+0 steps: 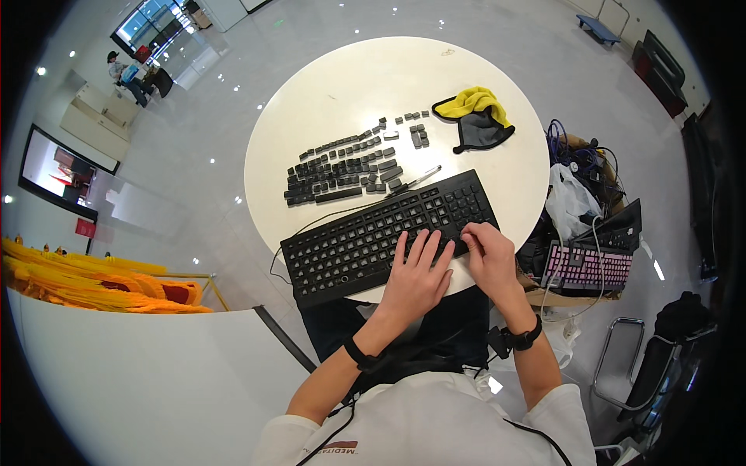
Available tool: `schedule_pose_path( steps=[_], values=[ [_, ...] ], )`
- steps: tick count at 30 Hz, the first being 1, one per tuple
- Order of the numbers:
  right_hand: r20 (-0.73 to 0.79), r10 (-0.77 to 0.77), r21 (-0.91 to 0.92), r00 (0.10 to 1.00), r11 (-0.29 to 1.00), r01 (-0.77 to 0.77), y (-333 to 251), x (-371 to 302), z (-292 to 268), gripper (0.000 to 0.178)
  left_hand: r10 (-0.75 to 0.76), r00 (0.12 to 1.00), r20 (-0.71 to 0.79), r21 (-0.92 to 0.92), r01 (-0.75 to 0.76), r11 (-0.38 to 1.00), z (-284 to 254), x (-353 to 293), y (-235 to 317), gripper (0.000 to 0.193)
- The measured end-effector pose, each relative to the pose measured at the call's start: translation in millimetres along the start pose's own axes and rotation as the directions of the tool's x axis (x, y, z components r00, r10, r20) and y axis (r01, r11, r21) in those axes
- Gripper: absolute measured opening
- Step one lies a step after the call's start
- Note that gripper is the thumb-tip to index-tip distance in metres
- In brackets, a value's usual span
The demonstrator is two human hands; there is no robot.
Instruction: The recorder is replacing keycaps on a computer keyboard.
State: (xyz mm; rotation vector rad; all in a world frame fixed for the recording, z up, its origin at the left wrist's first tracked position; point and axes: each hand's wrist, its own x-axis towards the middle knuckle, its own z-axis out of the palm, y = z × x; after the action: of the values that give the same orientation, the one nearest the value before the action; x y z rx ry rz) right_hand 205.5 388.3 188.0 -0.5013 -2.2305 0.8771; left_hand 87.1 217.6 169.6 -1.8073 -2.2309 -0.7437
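The black, rectangular plastic keyboard [342,252] slants across the near edge of the round white worktop [365,85], mostly stripped of caps, dark keycaps [466,198] filling its right end. The left hand [420,279] spreads over it; the right hand [491,256] curls, its pinch unclear.

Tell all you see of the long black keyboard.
The long black plastic-looking keyboard lies face up, slanted, right end farther away, on the round white table, near-left corner overhanging. Most main keys lack caps, showing pale fittings; far-right keys look capped. The bare left hand rests on it; the bare right hand is at its near-right edge.
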Motion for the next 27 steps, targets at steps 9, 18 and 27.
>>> schedule_pose_path(
  steps=[9, 18, 27],
  values=[
    [0.068, -0.218, -0.232, 0.974, 0.946, 0.228, -12, -1, 6, 0.025, -0.006, 1.000, 0.018, 0.024, 0.006, 1.000, -3, 2, 1, 0.056],
    [-0.070, -0.058, -0.032, 0.996, 0.998, 0.056, 2, -3, 12, 0.014, -0.004, 1.000, -0.014, 0.027, 0.005, 1.000, 0, 3, 2, 0.054],
    [-0.057, 0.207, 0.105, 0.977, 0.974, -0.201, 1, -4, 5, 0.008, 0.002, 1.000, -0.012, 0.015, -0.002, 1.000, -2, 1, 2, 0.054]
  ],
)
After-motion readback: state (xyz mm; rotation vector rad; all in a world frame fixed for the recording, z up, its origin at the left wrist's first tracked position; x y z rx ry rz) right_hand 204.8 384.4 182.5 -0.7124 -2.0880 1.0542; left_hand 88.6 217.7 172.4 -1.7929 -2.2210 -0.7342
